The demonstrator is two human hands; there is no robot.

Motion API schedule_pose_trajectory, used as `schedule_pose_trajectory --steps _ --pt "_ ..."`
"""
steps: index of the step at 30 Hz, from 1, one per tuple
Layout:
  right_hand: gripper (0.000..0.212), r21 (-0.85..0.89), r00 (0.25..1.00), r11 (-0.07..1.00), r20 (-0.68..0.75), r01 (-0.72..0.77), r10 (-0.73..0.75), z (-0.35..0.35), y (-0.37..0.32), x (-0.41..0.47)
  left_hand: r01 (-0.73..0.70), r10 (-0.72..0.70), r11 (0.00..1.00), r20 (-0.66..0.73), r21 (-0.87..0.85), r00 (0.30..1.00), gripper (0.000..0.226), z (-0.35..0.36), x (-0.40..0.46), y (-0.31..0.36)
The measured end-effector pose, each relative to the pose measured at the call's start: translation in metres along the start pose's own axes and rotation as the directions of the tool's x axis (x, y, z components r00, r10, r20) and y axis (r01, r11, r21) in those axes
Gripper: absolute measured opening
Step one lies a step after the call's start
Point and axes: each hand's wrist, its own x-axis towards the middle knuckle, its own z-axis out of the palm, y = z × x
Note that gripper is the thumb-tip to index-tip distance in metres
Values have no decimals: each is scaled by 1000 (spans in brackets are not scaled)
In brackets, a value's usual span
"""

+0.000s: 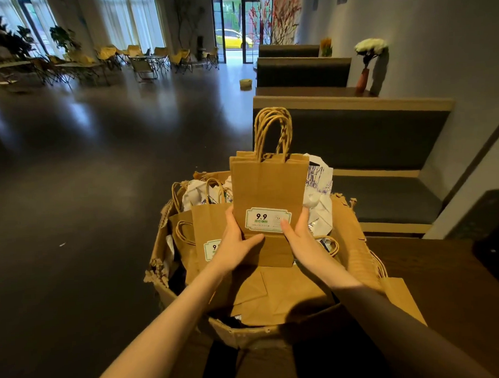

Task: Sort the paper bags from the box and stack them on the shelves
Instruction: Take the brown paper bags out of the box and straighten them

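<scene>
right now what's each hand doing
Left hand: holds the brown paper bag by its left edge.
Right hand: holds the same bag's right edge.

I count 2 hands, left hand (235, 240) and right hand (298, 234), both on 1 bundle of brown paper bags (266, 188) w/ several handle loops, exact no. of bags in it can't tell. 1 torn cardboard box (242, 330), approx 3 more brown bags (207, 232) showing inside plus at least 2 white bags (319, 183). Further off: 2 flower vases (364, 80), 1 yellow car (233, 38), chairs too blurred to count.
</scene>
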Motion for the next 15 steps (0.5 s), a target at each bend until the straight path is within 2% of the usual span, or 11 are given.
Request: schedule_pose_trajectory --steps 3,6,9,15 --pt "64 -35 994 999 104 -30 33 -6 2 -7 10 -12 998 30 59 999 82 -2 1 -1" --pt "81 -106 990 993 130 -42 56 -10 7 -3 24 -32 989 50 146 998 81 -4 3 0" --pt "71 -148 996 988 70 -38 49 -11 9 0 25 -30 980 23 196 999 76 -5 3 0" --pt "65 -129 1000 992 -9 -12 11 -14 -4 7 -18 22 992 -34 125 999 79 -6 10 20"
